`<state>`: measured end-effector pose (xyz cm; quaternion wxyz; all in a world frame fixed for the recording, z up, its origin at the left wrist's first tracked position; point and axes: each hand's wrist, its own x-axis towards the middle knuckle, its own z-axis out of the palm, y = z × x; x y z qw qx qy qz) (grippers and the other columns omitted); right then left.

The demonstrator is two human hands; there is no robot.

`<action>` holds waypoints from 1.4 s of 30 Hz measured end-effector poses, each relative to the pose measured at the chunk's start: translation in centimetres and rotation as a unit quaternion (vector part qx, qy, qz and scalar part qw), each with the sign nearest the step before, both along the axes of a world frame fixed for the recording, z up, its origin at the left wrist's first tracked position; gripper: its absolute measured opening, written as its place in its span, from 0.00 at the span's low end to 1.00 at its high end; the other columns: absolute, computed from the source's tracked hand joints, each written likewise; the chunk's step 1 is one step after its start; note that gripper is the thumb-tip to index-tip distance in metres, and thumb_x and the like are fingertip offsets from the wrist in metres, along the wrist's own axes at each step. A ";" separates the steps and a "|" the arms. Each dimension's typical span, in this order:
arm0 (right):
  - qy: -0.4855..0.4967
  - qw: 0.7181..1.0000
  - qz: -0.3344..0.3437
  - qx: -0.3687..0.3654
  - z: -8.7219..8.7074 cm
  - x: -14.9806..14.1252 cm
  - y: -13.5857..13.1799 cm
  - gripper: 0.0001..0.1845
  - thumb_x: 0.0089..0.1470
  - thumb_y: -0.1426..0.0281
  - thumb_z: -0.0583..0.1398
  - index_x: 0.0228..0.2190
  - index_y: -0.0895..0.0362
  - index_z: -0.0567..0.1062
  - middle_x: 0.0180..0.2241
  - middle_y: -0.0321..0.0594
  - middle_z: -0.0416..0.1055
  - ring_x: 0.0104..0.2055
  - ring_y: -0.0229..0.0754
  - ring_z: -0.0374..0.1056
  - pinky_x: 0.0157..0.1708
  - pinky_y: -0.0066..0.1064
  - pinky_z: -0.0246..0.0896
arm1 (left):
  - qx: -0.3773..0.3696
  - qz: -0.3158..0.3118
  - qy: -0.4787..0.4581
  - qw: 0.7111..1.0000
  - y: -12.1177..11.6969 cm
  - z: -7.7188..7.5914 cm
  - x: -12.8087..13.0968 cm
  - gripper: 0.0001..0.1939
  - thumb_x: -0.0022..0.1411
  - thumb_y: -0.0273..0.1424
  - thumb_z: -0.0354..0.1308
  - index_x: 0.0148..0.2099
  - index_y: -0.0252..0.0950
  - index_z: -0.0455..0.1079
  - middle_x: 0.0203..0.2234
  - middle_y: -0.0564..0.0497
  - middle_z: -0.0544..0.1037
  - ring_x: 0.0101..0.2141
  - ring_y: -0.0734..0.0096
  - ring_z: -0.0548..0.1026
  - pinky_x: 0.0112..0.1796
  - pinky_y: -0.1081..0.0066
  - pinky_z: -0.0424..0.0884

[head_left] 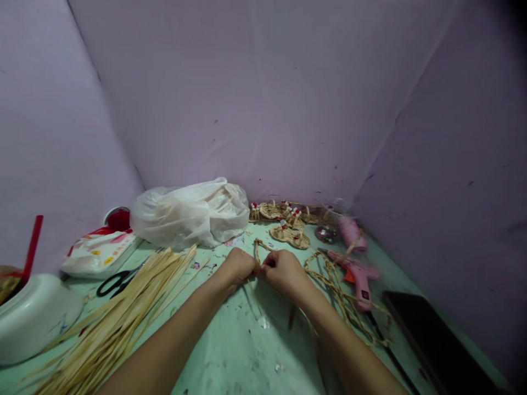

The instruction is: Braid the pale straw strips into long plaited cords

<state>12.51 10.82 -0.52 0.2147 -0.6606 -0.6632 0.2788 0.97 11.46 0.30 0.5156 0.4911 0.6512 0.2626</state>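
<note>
My left hand and my right hand meet above the middle of the green table, fingertips pinched close together. Between them is a braided straw cord, which forms a small loop beyond my fingers. Thin loose strands hang below my left hand. Both hands are closed on the cord; my fingers hide the exact spot where they grip it. More of the braided cord lies in a tangle to the right of my right hand.
Dry straw strips lie at left beside black scissors, a tissue pack and a white pot. A white plastic bag and small woven slippers sit behind. At right are a pink glue gun and a dark flat object.
</note>
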 end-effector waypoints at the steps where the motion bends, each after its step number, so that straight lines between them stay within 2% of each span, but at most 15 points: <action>1: -0.008 1.000 -0.014 -0.010 0.3 0.0 -0.1 0.04 0.35 0.73 0.57 0.16 0.59 0.72 0.15 0.39 0.66 0.20 0.36 0.58 0.20 0.26 0.44 | 0.004 0.004 -0.001 1.000 0.0 -0.1 0.1 0.10 0.35 0.19 0.50 0.12 0.34 0.52 0.05 0.59 0.52 0.10 0.84 0.50 0.13 0.78 0.42; 3: -0.003 0.999 -0.028 -0.036 0.5 0.0 -0.3 0.04 0.34 0.74 0.58 0.14 0.59 0.72 0.13 0.39 0.64 0.18 0.35 0.57 0.19 0.26 0.42 | 0.000 0.015 -0.014 1.000 -0.1 0.0 0.1 0.10 0.35 0.19 0.49 0.12 0.34 0.51 0.05 0.59 0.51 0.10 0.85 0.50 0.13 0.78 0.42; 6: 0.039 0.997 -0.024 -0.063 0.1 0.0 -0.3 0.04 0.33 0.73 0.58 0.13 0.59 0.70 0.11 0.38 0.62 0.16 0.33 0.55 0.17 0.25 0.41 | -0.046 0.026 -0.044 0.998 -0.1 0.2 -0.1 0.11 0.36 0.20 0.49 0.13 0.35 0.49 0.05 0.60 0.50 0.09 0.86 0.48 0.13 0.79 0.40; 9: 0.066 0.996 -0.017 -0.061 -0.3 -0.2 -0.7 0.05 0.34 0.71 0.58 0.13 0.59 0.70 0.11 0.37 0.63 0.15 0.33 0.55 0.16 0.25 0.41 | -0.098 -0.006 -0.075 0.992 0.1 0.2 -0.7 0.11 0.38 0.22 0.50 0.13 0.35 0.49 0.05 0.59 0.51 0.09 0.86 0.47 0.13 0.78 0.37; 12: 0.066 0.997 -0.006 -0.044 -0.2 -0.4 -1.2 0.05 0.34 0.72 0.58 0.14 0.59 0.71 0.12 0.37 0.64 0.15 0.31 0.53 0.16 0.24 0.41 | -0.082 -0.045 -0.087 0.992 0.5 -0.4 -1.3 0.10 0.38 0.24 0.52 0.14 0.34 0.52 0.06 0.59 0.53 0.08 0.85 0.48 0.12 0.78 0.37; 15: 0.096 0.992 0.026 -0.072 0.2 -0.2 -1.3 0.06 0.35 0.71 0.59 0.14 0.60 0.71 0.12 0.35 0.63 0.15 0.31 0.53 0.16 0.24 0.42 | -0.046 -0.069 -0.080 0.993 0.8 -1.1 -1.9 0.08 0.36 0.25 0.53 0.15 0.34 0.54 0.06 0.59 0.55 0.08 0.85 0.49 0.12 0.78 0.38; 18: 0.164 0.983 0.001 -0.078 0.2 0.1 -0.8 0.07 0.38 0.70 0.58 0.16 0.61 0.72 0.12 0.35 0.64 0.15 0.31 0.55 0.17 0.23 0.46 | -0.055 -0.083 -0.083 0.992 1.2 -1.4 -2.5 0.09 0.36 0.26 0.54 0.15 0.34 0.54 0.07 0.60 0.54 0.08 0.86 0.49 0.11 0.78 0.37; 21: 0.251 0.966 -0.044 -0.046 -0.1 0.0 -0.3 0.04 0.38 0.72 0.57 0.20 0.61 0.71 0.15 0.35 0.66 0.18 0.32 0.58 0.19 0.22 0.49 | -0.077 -0.102 -0.106 0.986 1.4 -1.3 -2.8 0.09 0.37 0.27 0.54 0.16 0.34 0.54 0.07 0.61 0.54 0.08 0.86 0.49 0.12 0.79 0.36; 24: 0.346 0.930 -0.029 -0.119 -0.5 -0.7 -0.4 0.04 0.40 0.73 0.54 0.19 0.60 0.69 0.14 0.34 0.64 0.17 0.31 0.57 0.18 0.22 0.50 | -0.088 -0.118 -0.128 0.981 1.6 -1.2 -3.1 0.09 0.37 0.28 0.54 0.16 0.34 0.55 0.07 0.61 0.54 0.08 0.86 0.48 0.12 0.79 0.36; 26: 0.372 0.914 -0.020 -0.164 -0.8 -1.1 -0.5 0.06 0.41 0.74 0.53 0.17 0.60 0.67 0.11 0.31 0.59 0.14 0.29 0.52 0.15 0.21 0.45 | -0.083 -0.125 -0.128 0.980 1.6 -1.2 -3.1 0.07 0.36 0.28 0.53 0.16 0.34 0.56 0.07 0.61 0.54 0.08 0.86 0.48 0.12 0.79 0.36; 30: 0.316 0.934 -0.045 -0.161 -1.6 -1.1 -0.3 0.06 0.39 0.75 0.54 0.15 0.61 0.66 0.08 0.29 0.53 0.11 0.27 0.42 0.13 0.23 0.33 | -0.061 -0.146 -0.066 0.985 1.4 -1.1 -2.9 0.05 0.37 0.28 0.53 0.17 0.33 0.60 0.06 0.60 0.54 0.08 0.84 0.49 0.11 0.79 0.39; 35: 0.320 0.935 -0.052 -0.142 -1.8 -0.9 0.0 0.05 0.36 0.75 0.55 0.13 0.61 0.65 0.09 0.29 0.54 0.12 0.26 0.43 0.13 0.23 0.33 | -0.007 -0.142 0.059 0.988 1.0 -0.4 -2.5 0.03 0.38 0.26 0.52 0.17 0.32 0.62 0.06 0.57 0.58 0.08 0.81 0.52 0.12 0.77 0.45; 38: 0.328 0.934 -0.055 -0.130 -1.5 -0.9 -0.3 0.07 0.37 0.74 0.56 0.13 0.60 0.63 0.08 0.28 0.52 0.12 0.26 0.42 0.14 0.23 0.34 | -0.004 -0.188 0.077 0.979 1.0 0.1 -2.7 0.04 0.40 0.27 0.52 0.18 0.31 0.65 0.08 0.55 0.63 0.09 0.82 0.53 0.13 0.77 0.48; 40: 0.326 0.935 -0.050 -0.132 -1.3 -1.0 -0.6 0.09 0.38 0.73 0.56 0.13 0.60 0.62 0.08 0.27 0.51 0.11 0.26 0.41 0.14 0.23 0.33 | 0.000 -0.208 0.093 0.974 1.1 0.9 -3.4 0.05 0.41 0.28 0.52 0.19 0.31 0.66 0.11 0.54 0.65 0.10 0.82 0.55 0.14 0.77 0.50; 42: 0.319 0.937 -0.043 -0.139 -1.2 -1.0 -0.7 0.10 0.39 0.72 0.56 0.13 0.59 0.62 0.08 0.27 0.49 0.11 0.26 0.40 0.13 0.24 0.32 | 0.020 -0.199 0.126 0.972 1.4 2.1 -4.8 0.07 0.43 0.30 0.53 0.22 0.31 0.67 0.13 0.54 0.67 0.11 0.81 0.57 0.15 0.77 0.52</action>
